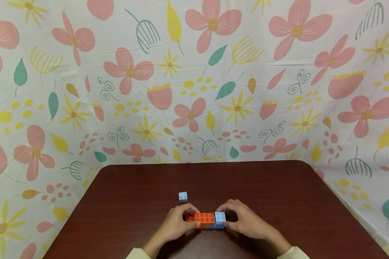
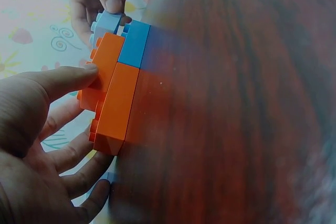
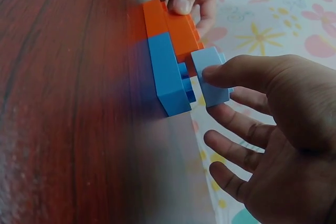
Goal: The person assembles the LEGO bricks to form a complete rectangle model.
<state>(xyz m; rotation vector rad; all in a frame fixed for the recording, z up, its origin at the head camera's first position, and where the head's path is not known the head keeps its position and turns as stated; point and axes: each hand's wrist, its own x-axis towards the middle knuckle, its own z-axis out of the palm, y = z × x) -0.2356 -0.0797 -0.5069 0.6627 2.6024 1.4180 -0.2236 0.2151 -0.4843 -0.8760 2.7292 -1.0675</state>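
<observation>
My left hand [image 1: 176, 223] holds the upper orange brick [image 1: 205, 218] between thumb and fingers. That brick sits on a lower orange brick [image 2: 119, 103] and a blue brick [image 2: 135, 44], which lie end to end on the table. Between thumb and fingers, my right hand [image 1: 246, 221] pinches a light blue brick [image 3: 208, 77]. In the right wrist view this piece hovers over the blue brick's bare studs, with a narrow gap below it. Its side is close against the end of the upper orange brick.
Another light blue brick [image 1: 183, 196] stands on the dark wooden table [image 1: 246, 183], beyond my left hand. A flower-patterned cloth [image 1: 194, 86] hangs behind the table and along both sides.
</observation>
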